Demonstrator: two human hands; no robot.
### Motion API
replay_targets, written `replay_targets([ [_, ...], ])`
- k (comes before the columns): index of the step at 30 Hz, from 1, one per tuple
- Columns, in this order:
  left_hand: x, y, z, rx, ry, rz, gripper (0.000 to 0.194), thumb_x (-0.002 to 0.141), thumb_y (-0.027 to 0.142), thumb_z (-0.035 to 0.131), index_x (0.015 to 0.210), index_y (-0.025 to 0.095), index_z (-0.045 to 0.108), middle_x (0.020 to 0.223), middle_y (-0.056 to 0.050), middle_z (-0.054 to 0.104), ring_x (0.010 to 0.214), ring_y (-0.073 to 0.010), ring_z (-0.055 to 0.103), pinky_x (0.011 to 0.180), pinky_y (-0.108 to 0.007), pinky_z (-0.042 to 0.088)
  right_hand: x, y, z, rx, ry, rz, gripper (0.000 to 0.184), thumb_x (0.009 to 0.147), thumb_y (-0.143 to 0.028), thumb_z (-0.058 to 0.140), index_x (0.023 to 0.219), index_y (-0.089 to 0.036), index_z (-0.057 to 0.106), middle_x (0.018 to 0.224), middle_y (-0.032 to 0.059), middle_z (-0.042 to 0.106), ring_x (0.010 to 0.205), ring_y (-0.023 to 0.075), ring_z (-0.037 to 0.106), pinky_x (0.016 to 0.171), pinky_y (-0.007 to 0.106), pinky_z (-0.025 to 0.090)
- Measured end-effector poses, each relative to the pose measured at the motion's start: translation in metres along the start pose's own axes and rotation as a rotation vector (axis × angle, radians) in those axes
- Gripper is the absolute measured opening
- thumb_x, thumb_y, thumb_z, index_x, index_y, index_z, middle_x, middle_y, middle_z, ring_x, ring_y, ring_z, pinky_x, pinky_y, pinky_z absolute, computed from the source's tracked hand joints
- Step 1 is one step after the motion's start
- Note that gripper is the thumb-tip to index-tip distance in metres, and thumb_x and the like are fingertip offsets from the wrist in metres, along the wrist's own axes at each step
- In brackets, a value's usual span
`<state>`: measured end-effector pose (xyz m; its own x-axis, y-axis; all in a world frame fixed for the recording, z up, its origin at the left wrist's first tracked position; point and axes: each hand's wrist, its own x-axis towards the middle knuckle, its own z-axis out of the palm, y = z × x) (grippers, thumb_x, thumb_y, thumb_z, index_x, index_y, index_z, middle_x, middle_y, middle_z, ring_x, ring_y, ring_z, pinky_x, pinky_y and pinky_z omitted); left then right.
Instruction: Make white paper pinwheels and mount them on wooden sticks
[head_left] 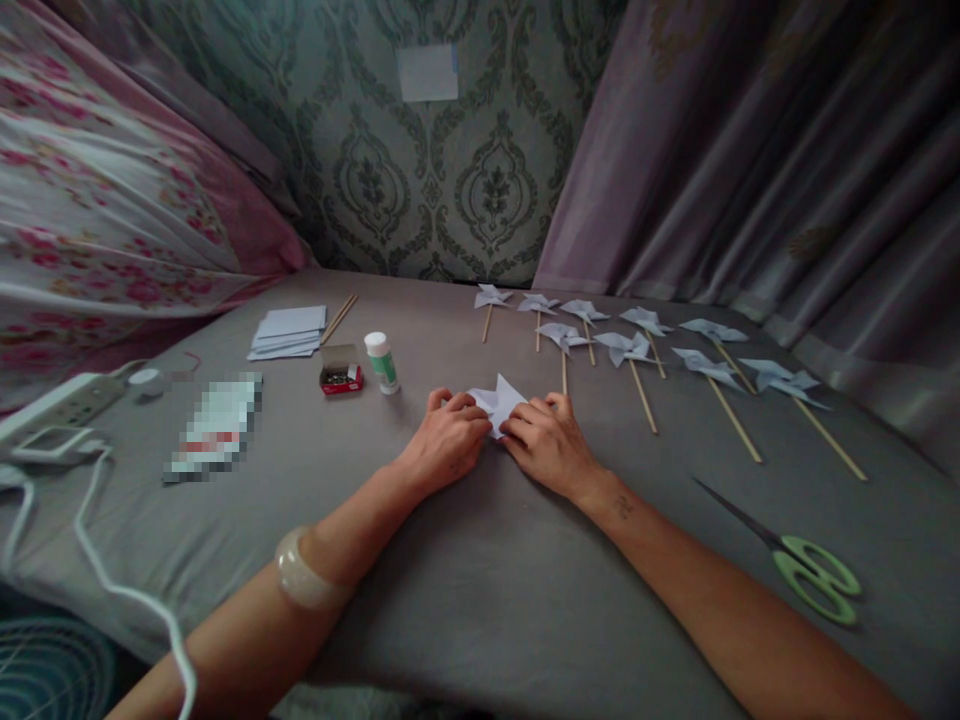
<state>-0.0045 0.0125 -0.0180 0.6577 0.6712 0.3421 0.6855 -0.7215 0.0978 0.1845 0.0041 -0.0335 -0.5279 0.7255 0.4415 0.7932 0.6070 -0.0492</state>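
A white paper pinwheel [504, 398] with folded, pointed blades is between my two hands at the middle of the bed-like surface. My left hand [453, 435] grips its left side with curled fingers. On the other side, my right hand [551, 440] is closed on the paper's right edge. No stick shows on this pinwheel, and its lower part is hidden by my fingers. Beyond my left hand stands a glue stick [382, 364] with a white cap, upright. Beside it is a small open red box [341, 378] of small metal pieces.
Several finished pinwheels [628, 348] on wooden sticks lie at the back right. Green-handled scissors [817, 578] rest at the right. At the left are stacked white paper [289, 332], loose wooden sticks [340, 318], a blurred packet [217, 425] and a power strip [64, 410] with a white cable [124, 590].
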Motion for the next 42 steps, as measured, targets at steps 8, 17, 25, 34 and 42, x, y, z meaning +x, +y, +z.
replay_targets([
  [8,-0.001,-0.002,0.002,0.048,-0.07,0.041,0.024,0.086,0.013,0.045,0.087,0.019,0.068,0.094,-0.007,0.071,0.1,-0.0233,0.054,0.092,-0.044,0.026,0.0,0.01,-0.003,0.203,-0.094,0.042,0.017,0.087,-0.035,0.062,0.086,-0.02,0.069,0.088,0.0034,0.067,0.087,0.018,0.057,0.087,0.038,0.024],
  [17,-0.001,-0.001,0.001,0.059,-0.097,0.043,0.024,0.088,0.013,0.045,0.086,0.018,0.068,0.094,-0.007,0.07,0.103,-0.0235,0.053,0.095,-0.044,0.025,0.0,0.019,0.0,0.266,-0.047,-0.013,0.015,0.087,-0.027,0.061,0.077,-0.019,0.07,0.09,0.0036,0.068,0.086,0.0165,0.056,0.089,0.038,0.026],
  [25,-0.001,0.0,0.0,0.015,-0.095,0.054,0.023,0.086,0.013,0.046,0.084,0.018,0.068,0.09,-0.006,0.071,0.101,-0.0228,0.053,0.094,-0.044,0.026,0.001,0.008,-0.003,0.364,-0.082,0.027,0.008,0.084,-0.024,0.065,0.078,-0.021,0.071,0.09,0.0023,0.067,0.089,0.0164,0.06,0.087,0.036,0.032],
  [34,0.002,0.003,-0.005,-0.063,-0.15,-0.056,0.026,0.081,0.009,0.046,0.087,0.016,0.07,0.095,-0.008,0.073,0.103,-0.0237,0.055,0.093,-0.044,0.027,0.003,0.009,0.001,0.439,-0.082,0.145,0.011,0.083,-0.021,0.063,0.074,-0.02,0.069,0.089,0.0025,0.068,0.089,0.0167,0.062,0.086,0.035,0.037],
  [42,-0.001,0.004,-0.002,-0.051,-0.117,-0.042,0.026,0.081,0.01,0.045,0.083,0.017,0.07,0.092,-0.008,0.073,0.1,-0.0238,0.056,0.092,-0.045,0.027,0.004,0.005,0.006,0.473,-0.019,0.271,0.012,0.081,-0.018,0.062,0.071,-0.02,0.067,0.087,0.0028,0.068,0.081,0.0157,0.063,0.08,0.033,0.043],
])
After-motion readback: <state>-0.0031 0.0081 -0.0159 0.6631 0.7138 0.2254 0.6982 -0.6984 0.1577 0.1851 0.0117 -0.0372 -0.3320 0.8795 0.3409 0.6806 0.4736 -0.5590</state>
